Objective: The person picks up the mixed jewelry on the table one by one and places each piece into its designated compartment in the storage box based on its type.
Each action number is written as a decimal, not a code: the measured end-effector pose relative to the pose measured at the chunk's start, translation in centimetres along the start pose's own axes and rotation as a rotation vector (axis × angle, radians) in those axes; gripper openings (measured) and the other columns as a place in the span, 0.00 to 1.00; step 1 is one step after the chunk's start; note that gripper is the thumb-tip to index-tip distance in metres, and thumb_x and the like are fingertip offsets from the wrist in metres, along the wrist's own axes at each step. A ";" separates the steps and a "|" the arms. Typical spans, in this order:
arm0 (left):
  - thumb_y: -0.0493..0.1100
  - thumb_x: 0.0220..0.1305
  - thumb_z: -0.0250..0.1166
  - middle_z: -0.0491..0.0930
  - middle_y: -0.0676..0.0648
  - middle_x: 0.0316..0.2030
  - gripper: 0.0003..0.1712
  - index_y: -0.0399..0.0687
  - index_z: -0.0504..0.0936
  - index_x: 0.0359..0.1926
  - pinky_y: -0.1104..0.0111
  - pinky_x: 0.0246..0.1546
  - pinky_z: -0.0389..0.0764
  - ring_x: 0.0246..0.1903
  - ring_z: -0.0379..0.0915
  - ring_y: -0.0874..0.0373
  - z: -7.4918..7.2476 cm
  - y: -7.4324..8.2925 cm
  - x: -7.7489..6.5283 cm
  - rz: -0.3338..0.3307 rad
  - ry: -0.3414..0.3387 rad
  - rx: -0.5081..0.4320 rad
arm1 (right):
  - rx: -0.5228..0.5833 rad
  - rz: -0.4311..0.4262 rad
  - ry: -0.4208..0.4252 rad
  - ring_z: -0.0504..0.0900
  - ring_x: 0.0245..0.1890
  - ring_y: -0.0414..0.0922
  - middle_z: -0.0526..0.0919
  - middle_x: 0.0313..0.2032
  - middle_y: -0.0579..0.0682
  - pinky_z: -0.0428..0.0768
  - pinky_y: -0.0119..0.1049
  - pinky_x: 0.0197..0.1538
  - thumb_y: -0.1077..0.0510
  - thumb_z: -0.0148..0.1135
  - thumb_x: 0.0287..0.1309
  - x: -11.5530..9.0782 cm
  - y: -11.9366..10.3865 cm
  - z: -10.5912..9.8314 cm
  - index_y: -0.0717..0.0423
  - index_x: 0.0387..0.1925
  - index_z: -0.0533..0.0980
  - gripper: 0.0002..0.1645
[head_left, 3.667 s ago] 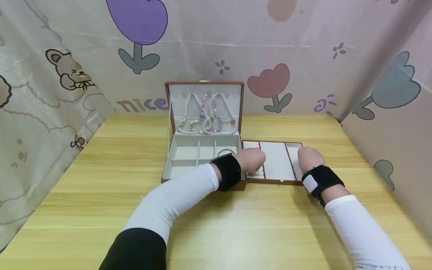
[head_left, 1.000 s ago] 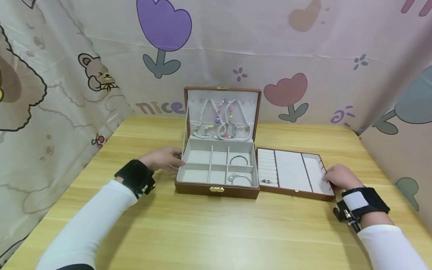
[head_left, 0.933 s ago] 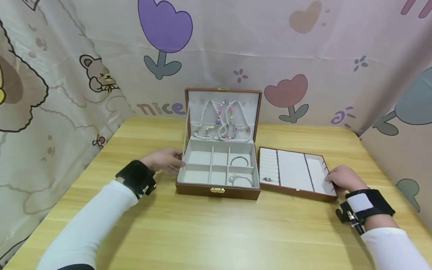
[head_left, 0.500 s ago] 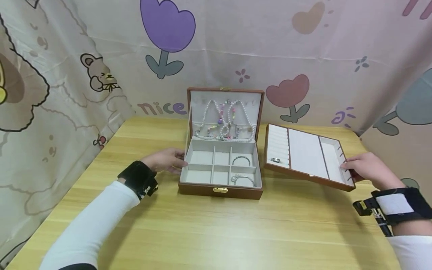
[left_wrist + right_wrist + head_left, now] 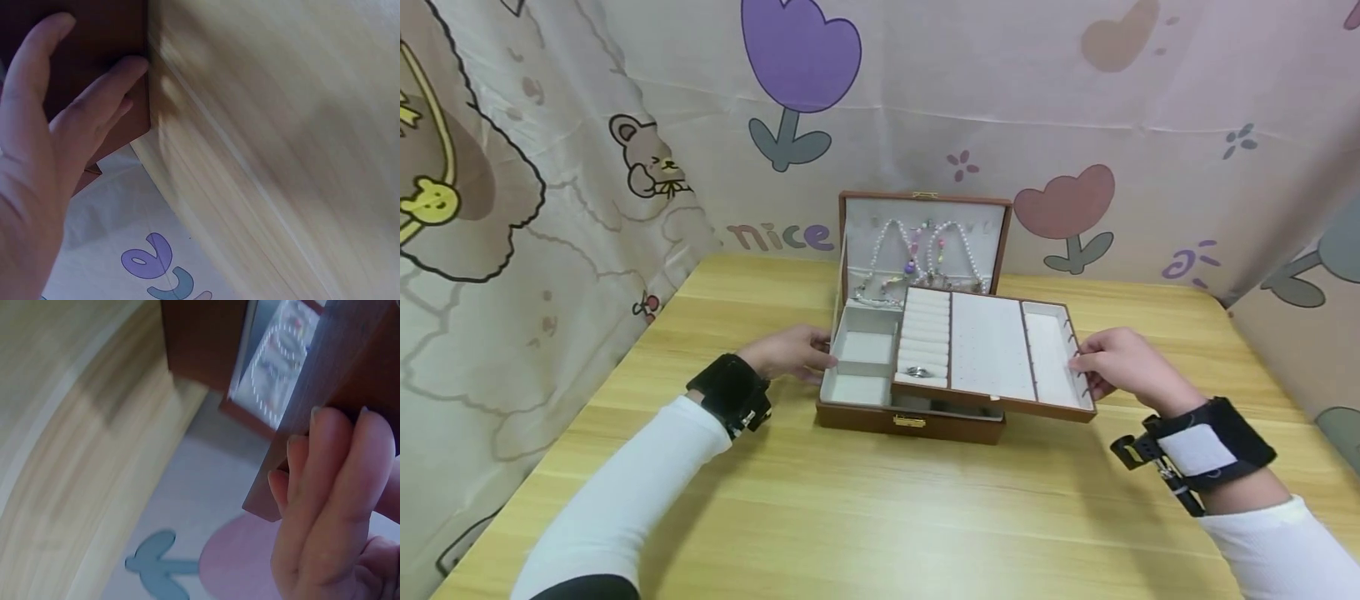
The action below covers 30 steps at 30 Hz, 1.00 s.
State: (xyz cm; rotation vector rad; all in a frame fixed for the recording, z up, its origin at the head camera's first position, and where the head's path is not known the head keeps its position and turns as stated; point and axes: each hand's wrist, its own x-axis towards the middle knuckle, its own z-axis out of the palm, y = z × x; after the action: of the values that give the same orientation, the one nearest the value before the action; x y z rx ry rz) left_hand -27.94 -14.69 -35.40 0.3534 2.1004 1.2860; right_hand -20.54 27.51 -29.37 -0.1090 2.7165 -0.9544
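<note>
A brown jewelry box (image 5: 861,417) stands on the table, its lid raised. My left hand (image 5: 790,354) rests against the box's left side; in the left wrist view its fingers (image 5: 94,103) lie fairly straight along the brown wall. By its right end, my right hand (image 5: 1131,367) pinches a brown-edged jewelry tray (image 5: 992,342), thumb on the inside and fingers underneath. The tray hangs slightly tilted above the box's right part and hides those compartments. A silver ring (image 5: 917,372) sits in the tray's front left ring slots. Pearl necklaces (image 5: 872,258) hang inside the lid.
The wooden table (image 5: 880,517) extends around the box. A printed curtain (image 5: 940,92) closes off the back and both sides. The box's gold clasp (image 5: 910,422) faces the front.
My right hand has lifted the tray off the table on the right and carried it left over the box. My left hand moved earlier from the tray to the box's left side and stays there.
</note>
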 end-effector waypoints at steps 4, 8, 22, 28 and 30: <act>0.34 0.63 0.54 0.68 0.29 0.56 0.31 0.29 0.56 0.64 0.61 0.45 0.82 0.50 0.74 0.44 0.1 0.0 -0.2 -0.001 0.011 -0.011 | 0.016 -0.015 -0.016 0.76 0.20 0.39 0.75 0.19 0.48 0.82 0.33 0.25 0.63 0.52 0.58 0.7 -1.1 1.1 0.67 0.24 0.70 0.11; 0.33 0.61 0.55 0.64 0.27 0.59 0.36 0.35 0.48 0.67 0.59 0.43 0.82 0.51 0.73 0.41 0.6 0.0 -0.5 0.014 0.073 -0.049 | 0.023 -0.027 -0.023 0.76 0.19 0.39 0.75 0.19 0.49 0.82 0.35 0.25 0.64 0.52 0.58 1.3 -1.7 2.1 0.69 0.26 0.71 0.10; 0.43 0.69 0.44 0.68 0.36 0.59 0.20 0.37 0.73 0.54 0.62 0.38 0.84 0.58 0.67 0.42 2.2 0.0 -1.7 0.063 0.248 0.020 | 0.063 -0.035 -0.055 0.78 0.17 0.39 0.77 0.20 0.50 0.83 0.40 0.26 0.64 0.52 0.57 2.8 -3.4 4.9 0.71 0.29 0.74 0.10; 0.48 0.68 0.48 0.73 0.38 0.57 0.18 0.39 0.78 0.37 0.66 0.37 0.80 0.44 0.74 0.47 2.8 0.7 -2.6 0.102 0.338 0.212 | 0.078 -0.043 -0.065 0.78 0.17 0.38 0.77 0.19 0.50 0.84 0.40 0.27 0.65 0.52 0.57 3.1 -4.2 5.6 0.74 0.33 0.74 0.11; 0.48 0.67 0.49 0.72 0.39 0.58 0.19 0.41 0.73 0.24 0.68 0.31 0.75 0.45 0.75 0.47 2.9 0.9 -2.8 0.113 0.391 0.276 | 0.075 -0.045 -0.067 0.78 0.17 0.38 0.77 0.19 0.51 0.83 0.39 0.27 0.65 0.52 0.57 3.2 -4.4 5.7 0.74 0.33 0.74 0.11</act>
State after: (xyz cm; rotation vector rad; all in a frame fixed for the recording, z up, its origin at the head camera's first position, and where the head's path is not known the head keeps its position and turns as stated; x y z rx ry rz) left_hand -24.08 -13.71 -34.45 0.3653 2.6344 1.2037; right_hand -22.19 20.07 -31.59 -0.1857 2.6238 -1.0450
